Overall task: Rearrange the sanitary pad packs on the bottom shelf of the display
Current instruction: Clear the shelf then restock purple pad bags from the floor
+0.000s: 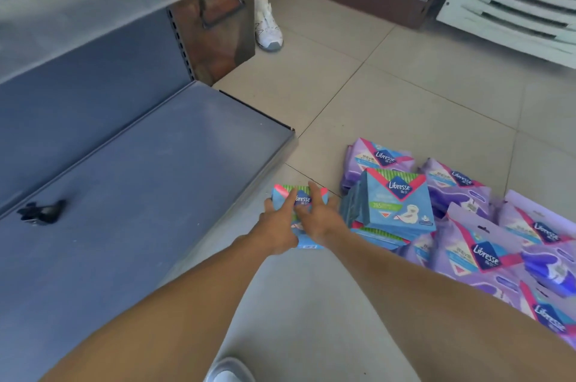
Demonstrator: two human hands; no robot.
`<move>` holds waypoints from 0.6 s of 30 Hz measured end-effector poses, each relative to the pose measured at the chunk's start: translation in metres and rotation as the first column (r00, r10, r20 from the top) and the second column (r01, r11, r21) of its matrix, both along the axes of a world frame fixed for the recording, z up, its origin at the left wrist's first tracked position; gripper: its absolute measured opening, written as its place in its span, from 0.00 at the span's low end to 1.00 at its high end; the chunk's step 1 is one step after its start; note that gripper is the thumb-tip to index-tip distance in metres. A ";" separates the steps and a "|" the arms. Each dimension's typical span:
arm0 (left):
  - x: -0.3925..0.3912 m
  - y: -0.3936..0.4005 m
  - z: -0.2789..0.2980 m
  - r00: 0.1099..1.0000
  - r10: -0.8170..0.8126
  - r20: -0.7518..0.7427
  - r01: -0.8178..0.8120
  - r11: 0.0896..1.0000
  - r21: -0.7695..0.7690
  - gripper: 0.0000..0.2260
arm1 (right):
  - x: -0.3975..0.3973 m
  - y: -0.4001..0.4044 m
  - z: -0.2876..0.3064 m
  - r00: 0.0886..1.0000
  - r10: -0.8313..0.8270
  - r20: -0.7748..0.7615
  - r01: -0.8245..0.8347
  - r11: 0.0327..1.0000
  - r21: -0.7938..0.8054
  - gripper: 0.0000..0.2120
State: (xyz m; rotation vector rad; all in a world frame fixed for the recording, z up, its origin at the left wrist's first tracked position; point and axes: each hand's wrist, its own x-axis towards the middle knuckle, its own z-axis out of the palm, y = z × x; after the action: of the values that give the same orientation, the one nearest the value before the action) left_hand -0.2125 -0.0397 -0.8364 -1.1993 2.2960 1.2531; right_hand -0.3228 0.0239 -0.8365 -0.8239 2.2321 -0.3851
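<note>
Both my hands are on one blue pack [299,213] lying on the floor [405,94], just beside the bottom shelf [140,194]. My left hand [279,224] and right hand [321,219] lie on top with fingers spread, not wrapped round it yet. I think I should curl my fingers round both sides, lift it flat, and set it far back on the shelf. The other packs [486,241] wait in a pile on my right.
</note>
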 end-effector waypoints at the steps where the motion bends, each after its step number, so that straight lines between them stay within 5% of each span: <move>1: 0.000 -0.001 -0.002 1.000 -0.001 -0.010 0.001 1.000 -0.028 0.44 | 0.000 0.001 0.001 1.000 0.006 -0.009 -0.007 1.000 -0.008 0.30; 8: -0.003 0.006 0.021 0.980 -0.135 0.143 0.168 0.952 -0.255 0.42 | 0.002 0.006 0.028 0.972 0.154 -0.176 -0.144 0.987 0.068 0.30; 18: 0.025 0.004 0.127 0.959 -0.130 0.252 0.227 0.884 -0.409 0.29 | 0.016 0.018 0.133 0.786 0.460 -0.413 -0.402 0.888 0.224 0.23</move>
State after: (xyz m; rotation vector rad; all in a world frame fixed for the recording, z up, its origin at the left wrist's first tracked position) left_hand -0.1877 -0.0358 -0.7091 -1.1461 2.5204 0.5223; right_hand -0.3068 0.0418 -0.7031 -1.4381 2.3500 0.1952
